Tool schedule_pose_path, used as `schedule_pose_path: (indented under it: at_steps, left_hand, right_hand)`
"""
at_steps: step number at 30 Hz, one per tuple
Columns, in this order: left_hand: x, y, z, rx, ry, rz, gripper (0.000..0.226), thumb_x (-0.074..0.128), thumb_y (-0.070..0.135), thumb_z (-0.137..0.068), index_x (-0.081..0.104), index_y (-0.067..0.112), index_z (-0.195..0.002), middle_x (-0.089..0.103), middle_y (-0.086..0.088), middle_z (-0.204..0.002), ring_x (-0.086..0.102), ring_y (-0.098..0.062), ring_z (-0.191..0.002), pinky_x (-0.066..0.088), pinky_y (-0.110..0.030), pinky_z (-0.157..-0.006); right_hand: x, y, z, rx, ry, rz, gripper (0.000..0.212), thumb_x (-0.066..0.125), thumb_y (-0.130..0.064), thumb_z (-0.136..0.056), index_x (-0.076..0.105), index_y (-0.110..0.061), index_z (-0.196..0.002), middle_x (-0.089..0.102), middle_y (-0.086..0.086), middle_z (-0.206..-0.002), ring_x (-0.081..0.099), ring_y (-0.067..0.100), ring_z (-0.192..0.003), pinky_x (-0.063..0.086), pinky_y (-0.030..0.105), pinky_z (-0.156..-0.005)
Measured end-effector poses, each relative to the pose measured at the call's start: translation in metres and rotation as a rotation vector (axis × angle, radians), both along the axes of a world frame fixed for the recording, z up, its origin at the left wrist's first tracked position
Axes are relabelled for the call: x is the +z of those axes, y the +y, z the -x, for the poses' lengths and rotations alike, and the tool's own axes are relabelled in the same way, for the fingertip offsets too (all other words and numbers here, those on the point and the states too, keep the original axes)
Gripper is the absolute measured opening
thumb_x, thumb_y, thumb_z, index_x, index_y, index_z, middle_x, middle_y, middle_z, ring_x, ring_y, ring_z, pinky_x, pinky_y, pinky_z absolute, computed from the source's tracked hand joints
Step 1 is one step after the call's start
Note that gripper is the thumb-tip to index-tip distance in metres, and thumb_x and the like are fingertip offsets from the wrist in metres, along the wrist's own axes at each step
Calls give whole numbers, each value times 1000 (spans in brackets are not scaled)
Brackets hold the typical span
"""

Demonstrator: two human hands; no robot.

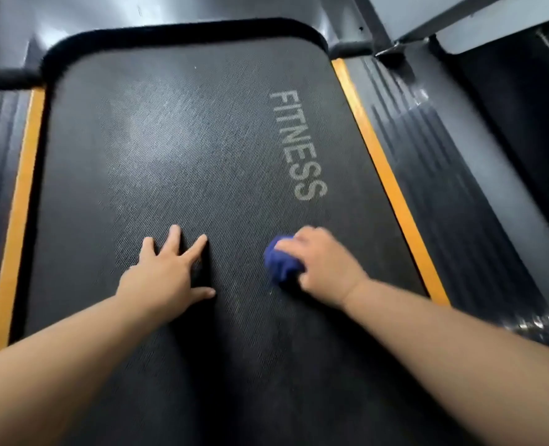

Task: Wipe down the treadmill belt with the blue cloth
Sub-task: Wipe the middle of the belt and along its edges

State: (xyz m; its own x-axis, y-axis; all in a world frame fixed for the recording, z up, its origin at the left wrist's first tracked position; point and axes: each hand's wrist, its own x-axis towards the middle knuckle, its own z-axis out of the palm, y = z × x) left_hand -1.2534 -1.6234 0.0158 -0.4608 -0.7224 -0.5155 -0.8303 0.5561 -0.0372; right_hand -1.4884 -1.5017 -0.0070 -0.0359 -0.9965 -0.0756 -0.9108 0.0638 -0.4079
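The black textured treadmill belt [183,149] fills the middle of the view, with the word FITNESS printed in grey along its right side. My right hand [324,268] grips a bunched blue cloth [281,262] and holds it down on the belt just below that word. My left hand [167,272] lies flat on the belt to the left of the cloth, fingers spread and straight. Pale dusty smears show on the belt above my left hand.
Orange strips [382,175] run along both sides of the belt, with ribbed dark side rails [443,175] outside them. The grey motor cover [176,11] curves round the far end. A metal upright [382,33] rises at the far right.
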Motion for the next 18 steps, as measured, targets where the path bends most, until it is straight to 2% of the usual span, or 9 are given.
schedule_pose_path:
  at_steps: [4,6,8,10,12,13,15,17,18]
  left_hand:
    - [-6,-1,-4,64,3,-70,96,51,78,-71,-5,52,-144,-12,-3,-158,4,-45,-141,32,-58,-107]
    - [-9,-3,-5,45,10,-74,96,51,78,-72,-7,52,-144,-14,-3,-158,3,-47,-140,34,-58,-105]
    - [-11,-5,-8,45,26,-78,96,51,78,-72,-7,52,-144,-15,-4,-157,1,-47,-140,35,-59,-104]
    - [-12,-7,-9,42,42,-93,97,54,75,-72,-6,50,-145,-15,-4,-157,0,-49,-140,34,-62,-103]
    - [-11,-7,-7,40,55,-103,97,57,71,-74,-5,49,-146,-14,-5,-157,0,-50,-140,34,-64,-102]
    - [-11,-8,-6,40,60,-107,97,58,69,-75,-4,48,-146,-14,-6,-157,0,-51,-140,34,-64,-102]
    - [-8,-10,-8,30,67,-110,96,60,66,-76,-3,46,-147,-13,-6,-157,2,-50,-140,32,-63,-104]
    - [-6,-11,-14,3,59,-113,97,62,63,-77,0,43,-148,-11,-5,-158,5,-47,-141,32,-59,-106]
    - [-5,-12,-17,-10,71,-115,98,64,62,-76,2,41,-149,-9,-4,-159,5,-44,-142,31,-58,-107]
  right_hand:
    - [-1,-39,25,-499,26,-12,40,59,-18,-77,62,-18,-117,51,16,-110,49,36,-105,41,37,-89]
    - [4,-40,-4,-507,24,-23,41,63,-31,-77,61,-17,-116,51,16,-110,48,35,-104,40,36,-91]
    - [7,-29,-42,-320,-25,-24,43,66,-34,-75,62,-15,-113,51,15,-109,47,34,-101,42,37,-92]
    - [6,-17,-64,-13,-66,-53,41,69,-27,-70,64,-14,-108,53,13,-104,50,34,-94,48,42,-86]
    - [5,-25,-46,255,-53,-64,45,67,-18,-63,66,-14,-108,56,13,-98,54,34,-87,51,40,-80]
    - [5,-36,-31,287,-26,-60,49,64,-16,-61,67,-15,-110,58,13,-97,56,33,-87,49,35,-80]
    - [4,-58,1,72,9,1,52,56,-17,-63,67,-18,-113,58,14,-99,55,34,-94,42,30,-83]
    - [3,-73,23,-288,38,19,48,57,-19,-73,64,-21,-120,54,16,-108,52,35,-105,41,34,-89]
    - [3,-75,24,-384,70,14,46,60,-20,-76,61,-20,-122,52,17,-112,50,36,-108,41,36,-92]
